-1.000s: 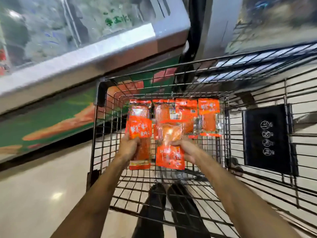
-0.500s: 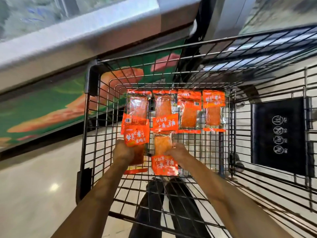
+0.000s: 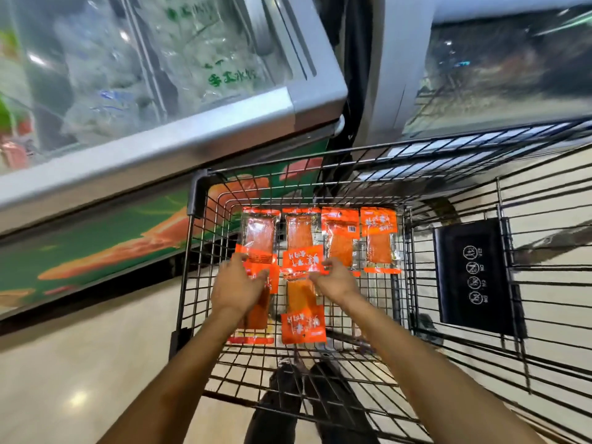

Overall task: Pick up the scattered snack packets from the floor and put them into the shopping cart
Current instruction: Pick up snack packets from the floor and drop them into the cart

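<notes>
Several orange snack packets lie flat on the bottom of the wire shopping cart [image 3: 195, 193]. A back row runs from one packet [image 3: 259, 238] at the left to another [image 3: 379, 241] at the right. Nearer me lie two more: a left packet [image 3: 256, 312] and a right packet [image 3: 302, 326]. My left hand [image 3: 237, 286] rests on the upper part of the near left packet, fingers spread over it. My right hand [image 3: 336, 280] reaches in with straight fingers touching the top end of the near right packet.
A glass-topped chest freezer [image 3: 160, 149] stands along the cart's left, a second freezer [image 3: 480, 75] beyond the cart's front. A black sign panel [image 3: 474, 274] hangs on the cart's right side. My shoes [image 3: 288, 395] show through the wires on the pale floor [image 3: 64, 363].
Both hands carried one packet each down into the cart and laid them in front of the back row. The hands have slid up to the packets' far ends.
</notes>
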